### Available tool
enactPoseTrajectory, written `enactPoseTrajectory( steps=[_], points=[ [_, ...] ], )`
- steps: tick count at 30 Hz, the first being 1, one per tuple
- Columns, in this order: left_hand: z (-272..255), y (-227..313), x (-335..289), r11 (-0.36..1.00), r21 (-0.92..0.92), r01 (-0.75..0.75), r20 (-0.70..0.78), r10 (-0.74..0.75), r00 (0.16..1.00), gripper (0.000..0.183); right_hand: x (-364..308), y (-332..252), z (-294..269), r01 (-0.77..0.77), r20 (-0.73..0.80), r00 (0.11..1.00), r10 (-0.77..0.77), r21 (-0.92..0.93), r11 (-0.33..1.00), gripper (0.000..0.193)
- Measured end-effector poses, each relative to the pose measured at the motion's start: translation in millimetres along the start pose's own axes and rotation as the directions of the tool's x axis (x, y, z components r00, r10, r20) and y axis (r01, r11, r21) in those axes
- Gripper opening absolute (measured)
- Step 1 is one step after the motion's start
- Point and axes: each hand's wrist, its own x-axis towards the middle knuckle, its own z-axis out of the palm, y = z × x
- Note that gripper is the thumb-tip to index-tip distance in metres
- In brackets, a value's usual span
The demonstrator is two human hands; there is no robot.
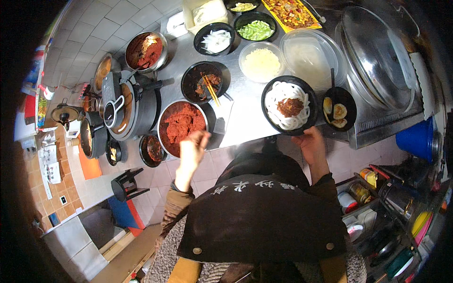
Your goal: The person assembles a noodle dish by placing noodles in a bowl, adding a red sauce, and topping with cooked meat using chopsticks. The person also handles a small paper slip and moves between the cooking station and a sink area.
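Note:
Close to the counter's front edge, my right hand (311,145) grips the near rim of a black bowl (309,123). Thick white noodles (273,101) fill it, topped with a reddish-brown sauce (289,107). My left hand (193,150) is at the near right rim of a steel bowl of red chili paste (182,123), its fingers curled together. Whether anything small sits in those fingers is hidden. Wooden chopsticks (210,89) rest in a black bowl of dark red sauce (193,79) behind the paste. Right of the noodles stands a small black pan with fried pieces (339,110).
Along the back are a bowl of white slices (216,41), a bowl of chopped greens (257,30), a tub of pale shreds (261,62) and a yellow tray (292,14). A dark cooker (141,104) is at left, a large steel lid (375,52) at right.

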Motion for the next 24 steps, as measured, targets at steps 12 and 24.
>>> enactPoseTrajectory(
  steps=[12,24],
  points=[
    [137,-69,-1,0.848,0.491,0.199,0.063,-0.262,0.963,0.055,28,-16,9,-0.128,0.215,0.971,0.106,0.092,0.987,0.032],
    [135,-48,14,0.911,0.198,0.363,0.068,-0.382,0.922,0.024,29,-14,16,-0.195,0.266,0.952,0.155,0.133,0.972,0.03]
  ],
)
